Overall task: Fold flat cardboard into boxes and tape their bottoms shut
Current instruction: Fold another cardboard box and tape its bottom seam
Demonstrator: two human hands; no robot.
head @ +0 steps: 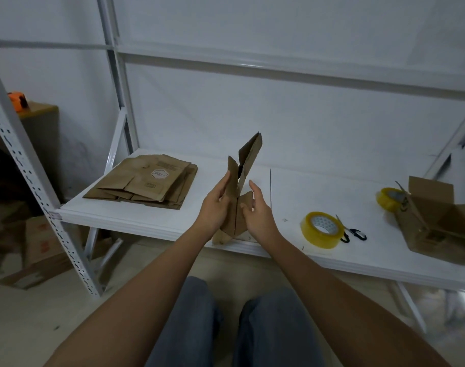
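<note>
Now your left hand (pixel 216 207) grips the upright cardboard (pixel 239 192) while your right hand (pixel 257 210), fingers loose, steadies its near edge, likely to spread it.

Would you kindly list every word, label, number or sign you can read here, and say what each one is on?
No text here can be read.
Stack of flat cardboard: a hexagonal white label, printed lines above it and a small mark below, all too blurred to read.
Assembled box: dark marks on its left side, too small to read.
Boxes on the floor: red markings, blurred.
</note>
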